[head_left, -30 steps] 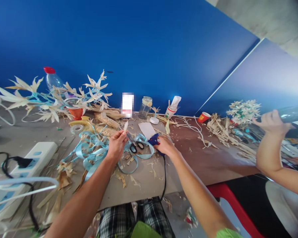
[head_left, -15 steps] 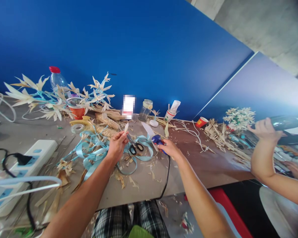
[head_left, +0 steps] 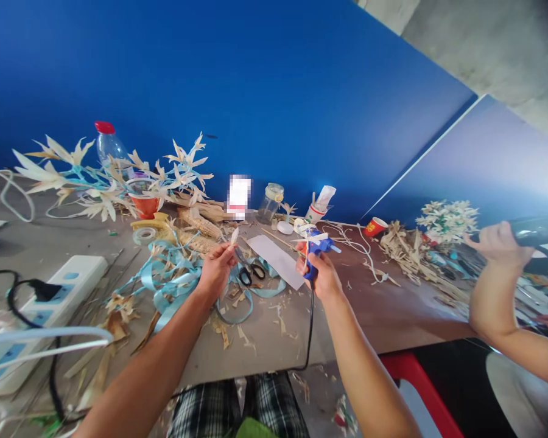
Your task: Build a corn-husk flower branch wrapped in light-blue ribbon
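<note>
My left hand (head_left: 218,267) is closed, with a small pale husk piece (head_left: 234,236) pinched upright between thumb and fingertips. In my right hand (head_left: 323,275) is a blue hot glue gun (head_left: 317,246), fingers wrapped round its handle; a black cord hangs from it. Black-handled scissors (head_left: 252,274) lie between my hands, their blades partly hidden. A white sheet (head_left: 277,261) rests on the table beside the glue gun. Light blue ribbon (head_left: 164,313) is heaped in loops about my left hand, next to corn cobs (head_left: 200,226).
A husk-flower arrangement stands in a red cup (head_left: 145,205) at the left, before a red-capped bottle (head_left: 111,146). A power strip (head_left: 75,286) lies front left. Behind are a glass jar (head_left: 271,204) and a paper cup (head_left: 375,227). At the right, another person's hand (head_left: 497,243) grips something dark.
My right hand has lifted and turned the glue gun, moving it slightly right off the white sheet, which now lies flatter. My left hand stays nearly in place with the husk piece.
</note>
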`<state>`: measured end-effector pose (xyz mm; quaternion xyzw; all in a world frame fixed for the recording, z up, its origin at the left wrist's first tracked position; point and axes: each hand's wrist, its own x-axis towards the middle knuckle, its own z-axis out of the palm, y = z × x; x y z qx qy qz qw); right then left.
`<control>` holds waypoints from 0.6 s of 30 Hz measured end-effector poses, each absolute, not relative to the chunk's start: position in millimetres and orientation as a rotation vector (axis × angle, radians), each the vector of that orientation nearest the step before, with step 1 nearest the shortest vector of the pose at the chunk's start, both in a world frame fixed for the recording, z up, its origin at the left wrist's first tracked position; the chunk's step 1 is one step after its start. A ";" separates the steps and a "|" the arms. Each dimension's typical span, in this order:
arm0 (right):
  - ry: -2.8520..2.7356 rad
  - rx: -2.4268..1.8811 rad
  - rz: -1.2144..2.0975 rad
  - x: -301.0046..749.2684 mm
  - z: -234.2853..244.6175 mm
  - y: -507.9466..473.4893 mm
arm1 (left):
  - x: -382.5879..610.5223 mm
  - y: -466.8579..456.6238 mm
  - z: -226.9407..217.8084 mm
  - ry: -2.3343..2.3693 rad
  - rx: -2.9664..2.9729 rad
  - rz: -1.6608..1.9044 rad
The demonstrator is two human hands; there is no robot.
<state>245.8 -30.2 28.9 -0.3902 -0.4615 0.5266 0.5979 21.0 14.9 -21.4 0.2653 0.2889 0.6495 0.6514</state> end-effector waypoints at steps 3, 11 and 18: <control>-1.181 -0.870 1.355 232.4 26.7 -38.6 | 21.0 14.8 -22.2 0.683 0.614 1.456; -1.663 -1.024 1.176 201.2 0.9 -36.8 | 21.2 14.9 -22.0 0.743 0.602 1.471; -1.789 -1.057 0.929 200.6 -12.8 -32.0 | 23.8 14.6 -23.0 0.740 0.634 1.437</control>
